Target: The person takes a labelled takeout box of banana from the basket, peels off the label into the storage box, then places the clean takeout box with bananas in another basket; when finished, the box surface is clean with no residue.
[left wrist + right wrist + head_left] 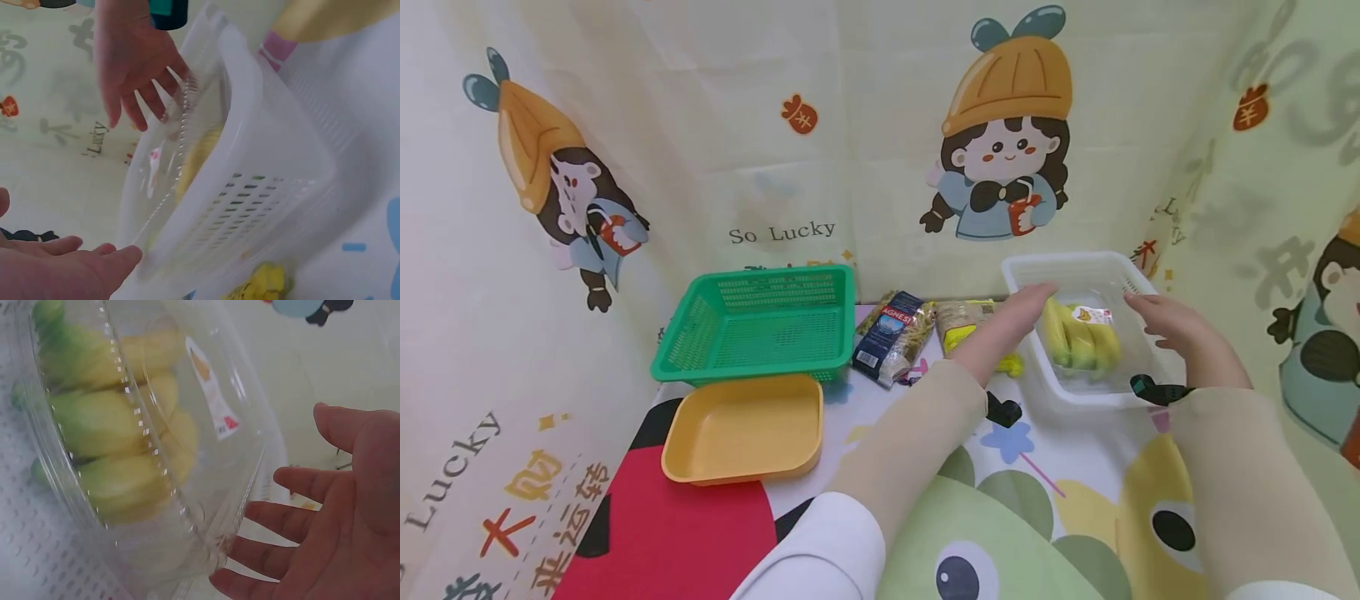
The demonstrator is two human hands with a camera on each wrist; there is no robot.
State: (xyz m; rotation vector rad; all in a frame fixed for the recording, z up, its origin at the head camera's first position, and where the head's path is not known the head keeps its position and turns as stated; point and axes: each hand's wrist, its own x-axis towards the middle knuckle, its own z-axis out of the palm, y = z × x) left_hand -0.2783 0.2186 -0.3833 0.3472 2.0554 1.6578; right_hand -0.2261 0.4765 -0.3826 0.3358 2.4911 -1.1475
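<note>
A clear plastic box of bananas (pixel 1082 337) with a white label lies inside the white basket (pixel 1097 398). My left hand (pixel 1011 321) is over the basket's left rim, its fingers extended. In the left wrist view, its fingertips are right at the edge of the clear box (pixel 172 181). On the other side, my right hand (pixel 1183 333) hovers over the basket's right rim. The right wrist view shows that hand (pixel 325 519) with fingers spread, fingertips close to the corner of the box (pixel 187 550). Neither hand grips anything.
Left of the basket lie a dark-blue-labelled pasta bag (pixel 891 333) and a yellow-and-beige packet (pixel 958 321), partly behind my left hand. Further left stand a green basket (pixel 756 371) and a yellow tray (pixel 741 477). A patterned curtain (pixel 865 167) rises behind.
</note>
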